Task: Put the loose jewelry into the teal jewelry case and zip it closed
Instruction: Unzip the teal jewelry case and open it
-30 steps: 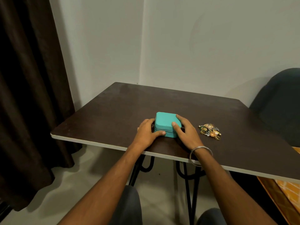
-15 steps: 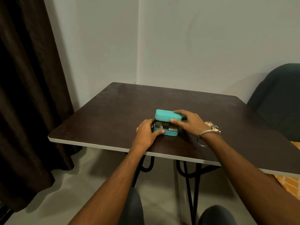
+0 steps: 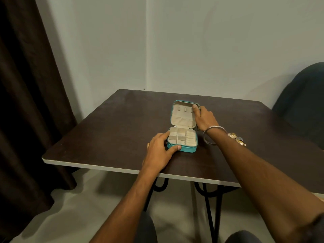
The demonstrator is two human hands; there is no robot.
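Head view: left hand (image 3: 160, 151) grips teal jewelry case (image 3: 182, 143) base, right hand (image 3: 204, 118) pinches lid (image 3: 183, 114); released lid may drop shut, right forearm may scatter loose jewelry (image 3: 237, 139).

— What's different?
— My right hand (image 3: 205, 118) has swung the lid (image 3: 183, 114) of the teal jewelry case (image 3: 182, 142) fully up; a second ago it was shut.
— And inside?
— Cream compartments now show.

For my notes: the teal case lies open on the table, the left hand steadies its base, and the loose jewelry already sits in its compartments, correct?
Not quite. The head view shows the compartments empty; the loose jewelry still lies on the table, right of the teal case. The rest holds.
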